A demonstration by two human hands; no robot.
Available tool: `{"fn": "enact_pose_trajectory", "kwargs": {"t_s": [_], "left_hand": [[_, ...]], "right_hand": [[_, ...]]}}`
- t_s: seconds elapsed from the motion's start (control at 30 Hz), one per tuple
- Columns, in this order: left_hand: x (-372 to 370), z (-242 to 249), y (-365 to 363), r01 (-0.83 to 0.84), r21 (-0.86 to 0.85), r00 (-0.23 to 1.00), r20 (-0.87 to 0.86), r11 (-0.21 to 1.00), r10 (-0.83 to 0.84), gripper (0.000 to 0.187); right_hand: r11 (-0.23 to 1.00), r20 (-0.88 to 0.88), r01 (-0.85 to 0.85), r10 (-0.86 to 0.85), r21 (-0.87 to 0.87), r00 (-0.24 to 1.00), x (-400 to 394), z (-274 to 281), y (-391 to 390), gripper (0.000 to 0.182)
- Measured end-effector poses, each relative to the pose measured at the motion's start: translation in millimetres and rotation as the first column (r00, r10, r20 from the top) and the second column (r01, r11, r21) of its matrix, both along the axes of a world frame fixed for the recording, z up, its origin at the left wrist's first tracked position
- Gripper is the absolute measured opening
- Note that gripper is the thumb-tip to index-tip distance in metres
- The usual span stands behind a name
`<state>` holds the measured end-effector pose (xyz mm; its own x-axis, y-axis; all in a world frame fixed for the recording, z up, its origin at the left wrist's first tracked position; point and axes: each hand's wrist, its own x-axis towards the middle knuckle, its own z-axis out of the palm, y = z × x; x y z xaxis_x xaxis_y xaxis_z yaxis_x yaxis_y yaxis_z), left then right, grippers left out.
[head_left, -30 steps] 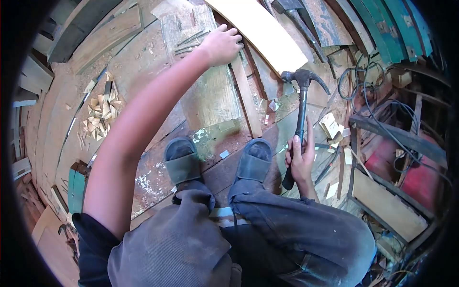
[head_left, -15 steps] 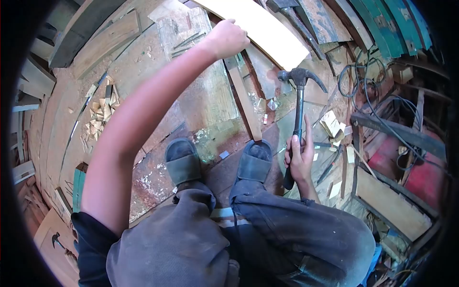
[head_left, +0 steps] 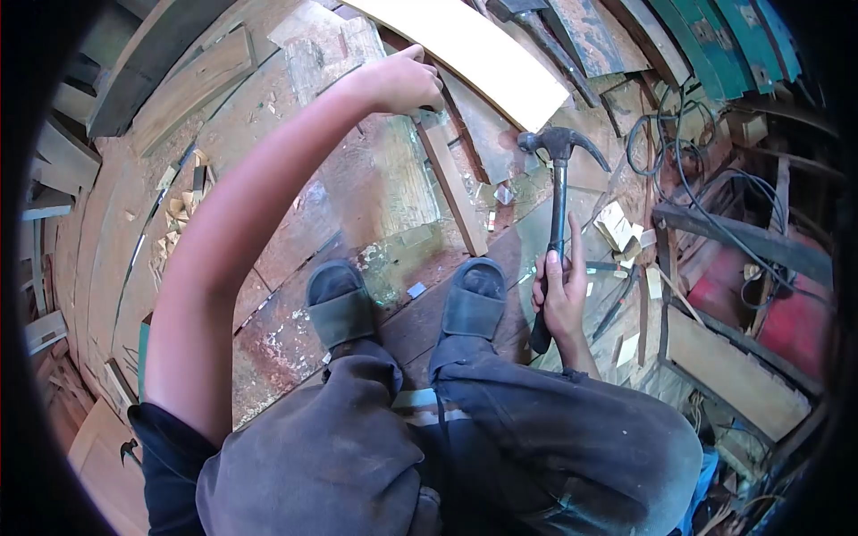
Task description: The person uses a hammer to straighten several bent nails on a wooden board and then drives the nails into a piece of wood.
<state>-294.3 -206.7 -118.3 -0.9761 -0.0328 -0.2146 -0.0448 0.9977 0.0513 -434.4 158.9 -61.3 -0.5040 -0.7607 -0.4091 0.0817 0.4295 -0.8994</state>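
My right hand (head_left: 563, 299) is wrapped around the dark grip of a claw hammer (head_left: 559, 201), held upright with its head away from me. The index finger of that hand points up alongside the handle. My left hand (head_left: 402, 82) reaches far forward with curled fingers, over the upper end of a narrow wooden strip (head_left: 451, 183). Whatever may be inside those fingers is hidden. Just beyond it lies a bright pale board (head_left: 483, 54), its near end close to the hammer head.
Wood chips (head_left: 170, 223) lie on the plank floor at left. Coiled cable (head_left: 679, 143) and a dark beam (head_left: 746, 239) are at right. A second hammer-like tool (head_left: 559, 49) rests beyond the pale board. My sandalled feet (head_left: 474, 299) stand on the floor.
My left hand has moved slightly left and back, off the edge of the pale board. The right hand and claw hammer have stayed nearly still.
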Motion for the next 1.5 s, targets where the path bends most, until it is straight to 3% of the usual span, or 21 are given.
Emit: {"fn": "enact_pose_trajectory", "kwargs": {"t_s": [0.07,0.2,0.3,0.4,0.5,0.57,0.67,0.73,0.8,0.9,1.0,1.2,1.33,1.37,1.47,1.5], "left_hand": [[5,10,-4,0.069,0.024,0.998,-0.014,0.997,-0.069,0.030],[18,21,0,0.127,-0.046,0.934,-0.330,0.991,-0.135,0.031],[28,53,10,0.174,-0.122,0.862,-0.460,0.977,-0.211,0.033],[45,73,18,0.127,0.047,0.908,-0.408,0.991,-0.097,0.037],[78,64,17,-0.052,0.203,0.869,-0.474,0.978,0.145,0.033],[93,65,30,-0.208,0.278,0.846,-0.430,0.938,0.315,0.029],[90,28,64,-0.254,0.495,0.782,-0.400,0.831,0.478,0.029],[65,30,102,-0.271,0.381,0.802,-0.418,0.884,0.426,0.028],[38,21,137,-0.228,0.523,0.801,-0.378,0.821,0.463,0.026],[24,4,137,-0.298,0.658,0.780,-0.250,0.692,0.573,0.025],[34,-6,80,-0.432,0.396,0.781,-0.284,0.810,0.556,0.026],[14,-17,30,-0.368,-0.061,0.920,-0.169,0.928,0.353,0.028],[-5,-27,33,-0.356,-0.118,0.934,-0.006,0.927,0.358,0.031],[-6,-36,32,-0.322,-0.118,0.946,0.003,0.939,0.325,0.034],[-6,-39,34,-0.306,-0.004,0.947,-0.106,0.952,0.304,0.015],[-10,-40,32,-0.279,-0.054,0.960,-0.054,0.959,0.276,0.024]], "right_hand": [[1.000,0.002,0.007,-0.007,0.000,1.000,-1,-1,2,0.062],[0.999,0.008,0.023,-0.023,-0.023,1.000,-6,1,4,0.061],[0.999,-0.021,0.013,-0.014,-0.040,1.000,-13,0,8,0.062],[0.997,-0.045,0.033,-0.037,-0.067,0.998,-21,8,11,0.063],[0.989,-0.049,0.099,-0.105,-0.112,0.993,-23,23,14,0.064],[0.977,-0.024,0.166,-0.171,-0.131,0.985,-25,31,16,0.064],[0.960,-0.046,0.234,-0.244,-0.154,0.969,-32,42,15,0.062],[0.950,-0.064,0.263,-0.276,-0.168,0.959,-36,48,12,0.060],[0.940,-0.058,0.289,-0.303,-0.181,0.951,-35,50,9,0.059],[0.926,-0.033,0.320,-0.333,-0.201,0.942,-34,50,7,0.057],[0.929,0.024,0.313,-0.315,-0.195,0.949,-35,46,13,0.059],[0.943,0.050,0.296,-0.292,-0.152,0.955,-30,36,12,0.060],[0.947,0.084,0.284,-0.274,-0.152,0.958,-25,36,13,0.059],[0.949,0.087,0.276,-0.266,-0.151,0.960,-25,36,14,0.059],[0.953,0.085,0.270,-0.260,-0.139,0.962,-24,36,13,0.060],[0.955,0.082,0.267,-0.258,-0.130,0.963,-23,37,14,0.060]]}}
